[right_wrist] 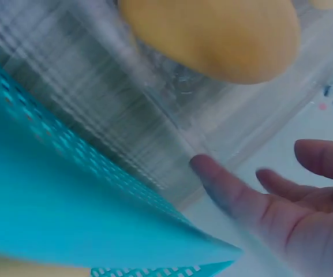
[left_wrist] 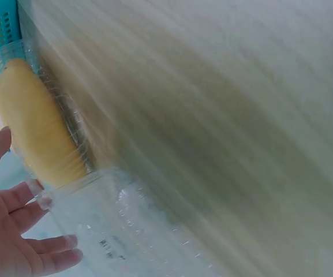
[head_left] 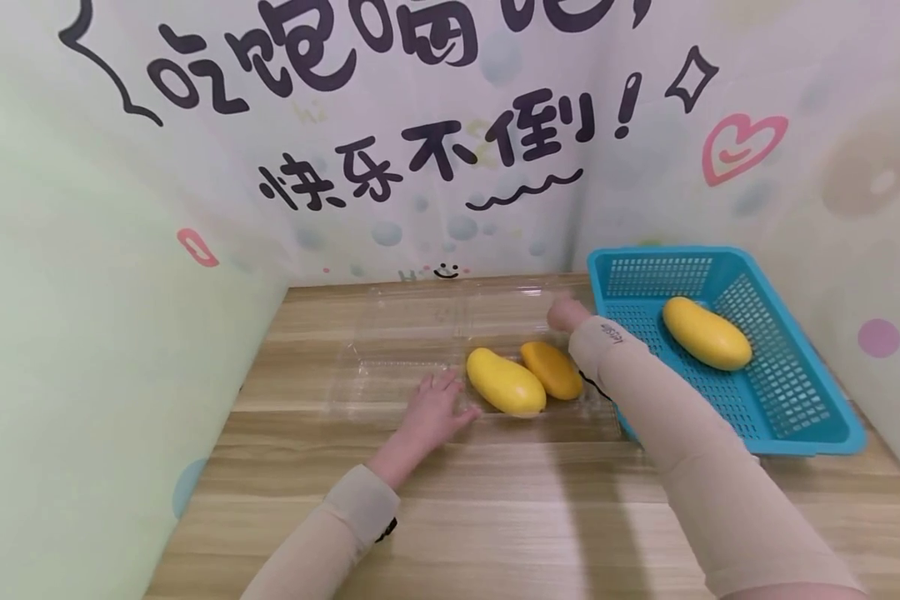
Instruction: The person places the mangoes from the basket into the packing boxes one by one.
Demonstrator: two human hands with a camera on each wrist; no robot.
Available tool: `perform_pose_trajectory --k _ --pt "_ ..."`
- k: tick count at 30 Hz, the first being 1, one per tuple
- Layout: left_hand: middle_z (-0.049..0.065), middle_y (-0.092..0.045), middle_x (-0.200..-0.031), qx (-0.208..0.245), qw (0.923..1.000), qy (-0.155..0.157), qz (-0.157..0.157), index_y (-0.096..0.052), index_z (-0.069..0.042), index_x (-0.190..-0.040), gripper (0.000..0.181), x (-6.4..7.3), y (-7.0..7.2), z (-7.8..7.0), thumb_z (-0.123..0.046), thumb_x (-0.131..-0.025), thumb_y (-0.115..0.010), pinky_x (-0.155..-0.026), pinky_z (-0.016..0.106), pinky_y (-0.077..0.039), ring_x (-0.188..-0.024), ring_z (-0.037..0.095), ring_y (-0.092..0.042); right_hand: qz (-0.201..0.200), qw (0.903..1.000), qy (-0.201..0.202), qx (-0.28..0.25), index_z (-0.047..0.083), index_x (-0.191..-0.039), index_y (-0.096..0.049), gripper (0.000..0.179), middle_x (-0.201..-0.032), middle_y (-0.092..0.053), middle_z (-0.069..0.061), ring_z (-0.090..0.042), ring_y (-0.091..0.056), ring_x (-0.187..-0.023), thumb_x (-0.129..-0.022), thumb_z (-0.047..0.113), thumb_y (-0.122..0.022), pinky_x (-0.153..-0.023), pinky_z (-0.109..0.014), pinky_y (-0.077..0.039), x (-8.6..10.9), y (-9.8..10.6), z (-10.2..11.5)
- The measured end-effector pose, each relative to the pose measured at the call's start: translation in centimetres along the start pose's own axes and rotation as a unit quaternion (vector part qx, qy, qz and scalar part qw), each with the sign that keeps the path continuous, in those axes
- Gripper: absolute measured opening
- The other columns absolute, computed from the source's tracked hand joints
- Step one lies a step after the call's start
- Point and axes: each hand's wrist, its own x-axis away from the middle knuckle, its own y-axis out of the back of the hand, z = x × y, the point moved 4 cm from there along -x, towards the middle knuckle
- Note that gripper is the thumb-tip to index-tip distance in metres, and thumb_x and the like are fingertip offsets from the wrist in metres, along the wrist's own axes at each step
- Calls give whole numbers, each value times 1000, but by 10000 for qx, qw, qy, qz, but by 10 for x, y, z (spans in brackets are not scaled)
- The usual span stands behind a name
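Observation:
A clear plastic container [head_left: 405,367] with two sections lies at the back of the table. Side by side in its right part are a yellow mango [head_left: 504,383] and a more orange mango [head_left: 552,371]. My left hand [head_left: 433,412] is at the container's front, fingers spread; in the left wrist view its thumb overlaps a mango [left_wrist: 36,124] and its fingertips are right at the container's divider. My right hand [head_left: 567,314] hovers behind the orange mango, mostly hidden by its sleeve in the head view. In the right wrist view its fingers are apart with nothing between them.
On the right stands a blue perforated basket [head_left: 727,433], close beside the container, with one yellow mango [head_left: 707,333] in it. Walls of printed cloth [head_left: 420,242] border the wooden table [head_left: 480,517] at the back and sides.

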Motion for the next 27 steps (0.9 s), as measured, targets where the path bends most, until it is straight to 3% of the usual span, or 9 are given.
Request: perform_pose_trajectory --k 5,8,11,14,16,18,21,25,27 --pt "14 -38 -142 -224 9993 -132 254 -50 -5 -129 58 3 3 -1 -45 -87 -55 -104 56 -27 -128 45 -31 -418 9952 350 816 -2 -103 -59 21 -98 -58 -17 -28 -55 -87 -90 11 -48 -77 -39 -51 -48 -23 -19" --pt "15 -39 -141 -291 9988 -225 335 -50 -4 -129 57 6 6 -2 -44 -88 -55 -103 56 -28 -127 46 -32 -551 9932 185 1006 -1 -99 -60 21 -92 -60 -16 -26 -58 -81 -89 14 -49 -70 -38 -52 -40 -24 -16" --pt "15 -48 -134 -437 9976 -460 266 -55 -3 -123 50 6 10 -3 -39 -88 -55 -102 52 -33 -123 40 -42 -609 9943 -125 865 -4 -101 -57 24 -90 -61 -18 -26 -59 -77 -93 14 -42 -67 -37 -54 -4 -15 -3" --pt "13 -65 -108 -436 9968 -676 -20 -65 -3 -103 33 -1 14 -3 -31 -89 -57 -86 40 -48 -98 29 -60 -840 9945 -176 598 -6 -103 -55 27 -92 -59 -20 -27 -57 -78 -94 14 -39 -70 -37 -53 16 -11 1" --pt "12 -67 -100 -65 9989 -453 -118 -66 -2 -100 26 -9 19 -1 -24 -89 -56 -69 33 -52 -75 21 -62 -908 9952 -329 145 -8 -110 -51 29 -100 -56 -22 -29 -54 -87 -95 13 -38 -79 -38 -51 23 -10 -2" --pt "11 -68 -96 485 9986 -3 -194 -65 -2 -103 24 -20 25 1 -18 -90 -54 -54 29 -49 -59 18 -57 -1027 9927 -483 -411 -9 -116 -46 31 -108 -52 -24 -32 -51 -95 -94 11 -38 -88 -41 -47 24 -12 -7" --pt "14 -62 -113 1426 9857 846 -288 -57 -2 -120 31 -40 35 7 -12 -92 -48 -59 26 -50 -68 17 -58 -1219 9824 -730 -1216 -12 -122 -39 36 -117 -46 -27 -36 -47 -106 -94 10 -38 -96 -44 -41 21 -15 -13" --pt "15 -60 -118 2349 9604 1439 -413 -54 -1 -123 34 -67 41 14 -8 -91 -47 -79 30 -50 -91 21 -60 -1408 9696 -918 -1778 -14 -126 -36 41 -126 -43 -29 -38 -43 -114 -94 11 -39 -102 -45 -36 20 -19 -14" --pt "15 -61 -114 2601 9504 1669 -353 -55 1 -121 34 -78 40 17 -8 -89 -47 -80 31 -50 -86 21 -61 -1454 9631 -1002 -2031 -13 -130 -33 43 -130 -40 -29 -38 -41 -118 -94 9 -40 -104 -45 -33 19 -21 -14"
